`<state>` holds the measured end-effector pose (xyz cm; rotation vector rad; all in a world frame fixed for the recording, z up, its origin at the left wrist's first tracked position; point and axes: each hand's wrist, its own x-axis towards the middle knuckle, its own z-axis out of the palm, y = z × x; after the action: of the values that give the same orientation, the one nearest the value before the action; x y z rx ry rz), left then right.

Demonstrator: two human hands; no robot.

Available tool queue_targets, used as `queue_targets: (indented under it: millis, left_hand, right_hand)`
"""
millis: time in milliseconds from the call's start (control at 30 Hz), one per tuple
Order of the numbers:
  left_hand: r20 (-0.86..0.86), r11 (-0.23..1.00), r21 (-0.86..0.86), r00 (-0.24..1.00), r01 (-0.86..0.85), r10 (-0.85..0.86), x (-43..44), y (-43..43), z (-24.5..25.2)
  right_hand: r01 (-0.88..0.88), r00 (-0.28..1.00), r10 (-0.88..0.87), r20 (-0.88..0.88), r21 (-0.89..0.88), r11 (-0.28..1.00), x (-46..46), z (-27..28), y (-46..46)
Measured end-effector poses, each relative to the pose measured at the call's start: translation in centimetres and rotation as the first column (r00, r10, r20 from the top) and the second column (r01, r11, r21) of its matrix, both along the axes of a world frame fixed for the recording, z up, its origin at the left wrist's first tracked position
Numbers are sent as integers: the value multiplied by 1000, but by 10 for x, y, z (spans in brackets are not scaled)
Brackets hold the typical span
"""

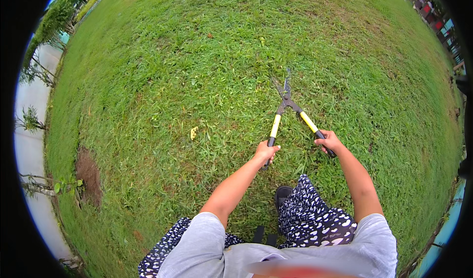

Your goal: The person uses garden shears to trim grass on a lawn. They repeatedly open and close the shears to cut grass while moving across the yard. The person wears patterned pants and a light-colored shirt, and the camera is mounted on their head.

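Both my hands hold a pair of hedge shears with yellow shafts and black grips. Around the left grip my left hand is closed, its thumb along the handle. My right hand grasps the right grip near its end. The handles are spread and the dark metal blades stand apart, pointing away from me. Their tips are partly hidden among the green blades of the grass. Cut grass clippings lie loose around the shears.
A yellow leaf lies on the lawn left of the shears. Further left is a bare soil patch, beside small shrubs and a pale paved strip. My dark shoe stands on the grass below the handles.
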<state>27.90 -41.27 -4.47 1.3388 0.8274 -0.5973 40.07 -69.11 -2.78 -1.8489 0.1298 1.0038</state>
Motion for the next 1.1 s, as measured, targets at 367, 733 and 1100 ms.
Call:
queue_targets:
  millis: [367,733,1100]
  left_hand:
    - [-29,999,-39,999,15,-16,-18,-18,-16]
    - [29,901,-155,910,-405,414,2,-81,-13]
    - [26,907,-129,913,-402,408,64,-33,-10]
  right_hand:
    - [-103,993,108,41,-117,988,21,30,-41]
    - [-131,975,119,188,50,990,1,0,23]
    - [-116,971,119,208,-25,993,41,1,94]
